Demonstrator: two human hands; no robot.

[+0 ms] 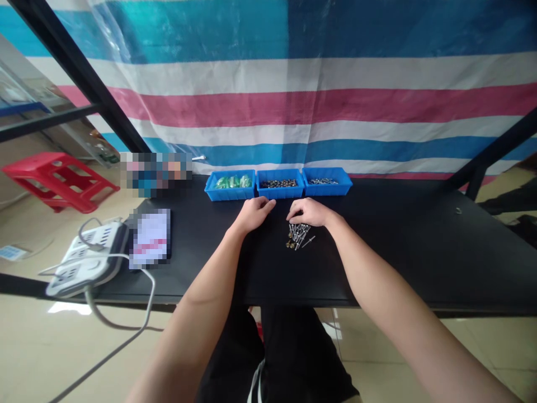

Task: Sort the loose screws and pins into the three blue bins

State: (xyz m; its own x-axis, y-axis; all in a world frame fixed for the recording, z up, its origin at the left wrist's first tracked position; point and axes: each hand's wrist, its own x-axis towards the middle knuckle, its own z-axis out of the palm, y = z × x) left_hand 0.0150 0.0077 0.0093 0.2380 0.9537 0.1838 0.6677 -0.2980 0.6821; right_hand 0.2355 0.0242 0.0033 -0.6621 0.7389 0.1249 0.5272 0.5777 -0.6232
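Note:
A small pile of silver pop rivets (299, 234) lies on the black table, one rivet apart at its right side. A few brass-coloured, round-headed pieces (290, 244) sit at the pile's lower left. My right hand (310, 212) reaches over the pile's far edge, thumb and fingertips drawn together; what is between them, if anything, is too small to make out. Just in front of the middle blue bin (280, 192), my left hand (254, 214) rests with fingers curled and thumb beside them. Its palm is hidden.
Flanking the middle bin of small brownish metal parts are a left bin (230, 195) with green-and-clear pieces and a right bin (329, 191) with silver rivets. A power strip (86, 260) with cables lies at the table's left end. A red stool (59, 182) stands beyond.

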